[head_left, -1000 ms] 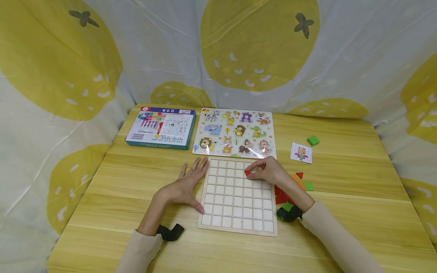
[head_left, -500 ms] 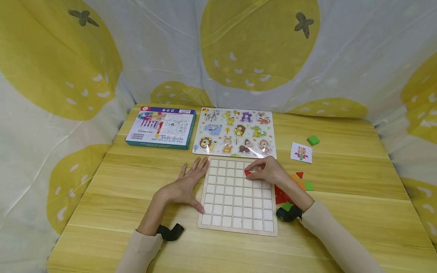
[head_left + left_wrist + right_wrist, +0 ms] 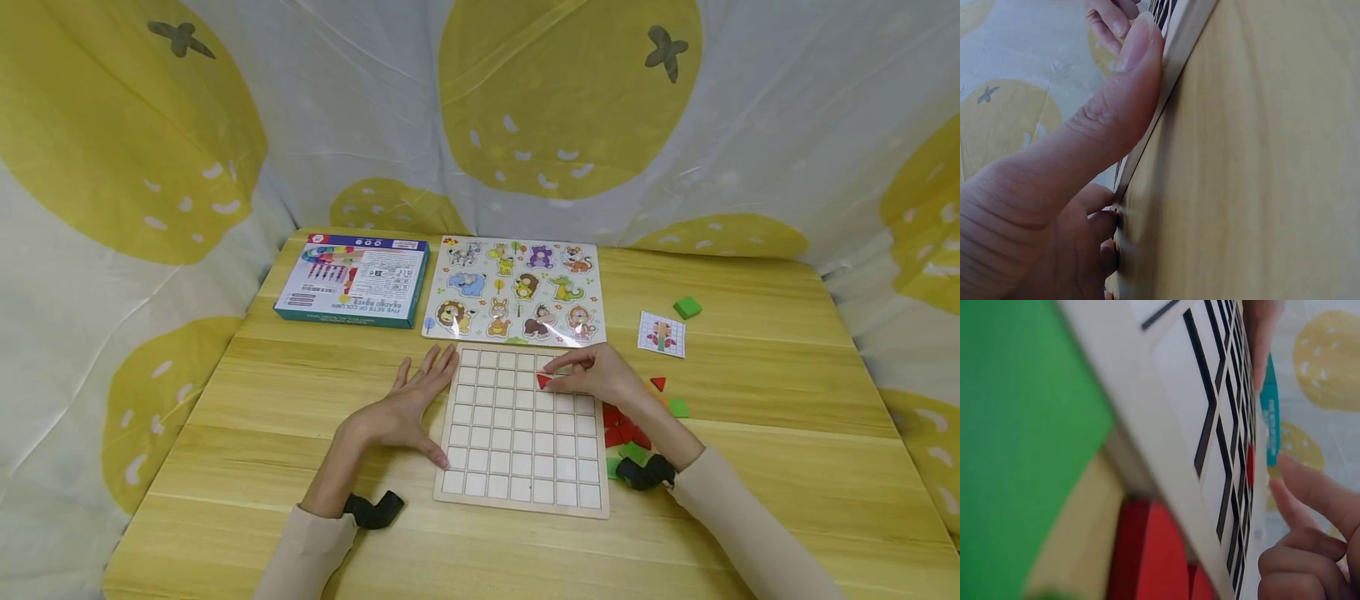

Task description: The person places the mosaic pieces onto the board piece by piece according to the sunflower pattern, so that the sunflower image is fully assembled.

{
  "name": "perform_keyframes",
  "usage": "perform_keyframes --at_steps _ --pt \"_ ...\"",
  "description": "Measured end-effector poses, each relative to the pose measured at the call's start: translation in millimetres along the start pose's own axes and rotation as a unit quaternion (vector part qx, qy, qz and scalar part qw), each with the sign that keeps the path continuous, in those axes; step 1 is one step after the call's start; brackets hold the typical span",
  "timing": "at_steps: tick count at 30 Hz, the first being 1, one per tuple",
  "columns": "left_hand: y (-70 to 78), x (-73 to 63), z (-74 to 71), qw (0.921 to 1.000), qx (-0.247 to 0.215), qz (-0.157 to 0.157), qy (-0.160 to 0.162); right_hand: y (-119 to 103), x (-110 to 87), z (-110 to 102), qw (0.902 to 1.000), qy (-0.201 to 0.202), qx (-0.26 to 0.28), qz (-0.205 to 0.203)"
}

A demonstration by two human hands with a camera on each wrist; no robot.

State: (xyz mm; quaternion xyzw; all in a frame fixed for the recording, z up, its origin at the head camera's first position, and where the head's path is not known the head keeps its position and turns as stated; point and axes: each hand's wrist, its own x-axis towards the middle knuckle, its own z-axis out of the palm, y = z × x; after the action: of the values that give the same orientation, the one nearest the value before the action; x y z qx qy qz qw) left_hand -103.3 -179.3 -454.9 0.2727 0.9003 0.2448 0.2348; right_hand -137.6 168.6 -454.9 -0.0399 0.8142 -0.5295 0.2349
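Observation:
A wooden grid board [image 3: 501, 437] lies in front of the person. In one of its upper right cells sits a red triangle tile [image 3: 543, 381], which shows as a thin red patch in the right wrist view. Over that corner the right hand [image 3: 602, 375] has its thumb and index finger parted, the thumb tip close by the tile. In the right wrist view there is a gap between the fingers [image 3: 1316, 487] and the tile. Along the board's left edge the left hand [image 3: 408, 414] lies spread, thumb [image 3: 1113, 100] on the rim and fingertips at the upper corner.
Red tiles [image 3: 621, 429], green tiles [image 3: 678, 408] and another red triangle [image 3: 658, 383] lie right of the board. A pattern card [image 3: 662, 335] and green block [image 3: 687, 307] are farther back. Behind the board are an animal puzzle [image 3: 517, 292] and a boxed set [image 3: 352, 281].
The right thumb and fingers have parted from the red triangle, which stays in its cell. The right hand has shifted slightly right. The left hand keeps its place.

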Motion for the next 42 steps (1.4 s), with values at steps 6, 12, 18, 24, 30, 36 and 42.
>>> perform_keyframes --at_steps 6,12,18,24,30,36,42 --pt "-0.5 -0.2 -0.1 1.0000 -0.006 -0.001 0.000 11.3 -19.3 -25.9 0.9991 0.026 -0.034 0.000" --pt "-1.5 -0.9 -0.1 0.9999 -0.010 0.001 0.001 34.2 -42.3 -61.6 0.9966 0.063 -0.052 0.011" --pt "-2.8 -1.5 -0.7 0.9999 -0.007 0.007 0.005 52.9 -56.4 -86.5 0.9964 0.056 -0.050 0.038" --pt "-3.9 -1.7 -2.2 0.9999 0.002 0.001 0.013 56.6 -58.0 -92.4 0.9971 0.039 -0.048 0.044" --pt "-4.6 0.3 -1.8 0.9998 0.003 0.003 0.021 55.4 -54.9 -91.3 0.9961 0.041 -0.057 0.053" --pt "-5.6 -0.2 -0.1 0.9998 0.002 0.007 0.019 56.1 -54.3 -91.6 0.9955 0.045 -0.059 0.059" --pt "-7.3 -0.3 1.2 0.9996 -0.006 0.016 0.022 58.7 -56.5 -94.5 0.9948 0.049 -0.058 0.068"
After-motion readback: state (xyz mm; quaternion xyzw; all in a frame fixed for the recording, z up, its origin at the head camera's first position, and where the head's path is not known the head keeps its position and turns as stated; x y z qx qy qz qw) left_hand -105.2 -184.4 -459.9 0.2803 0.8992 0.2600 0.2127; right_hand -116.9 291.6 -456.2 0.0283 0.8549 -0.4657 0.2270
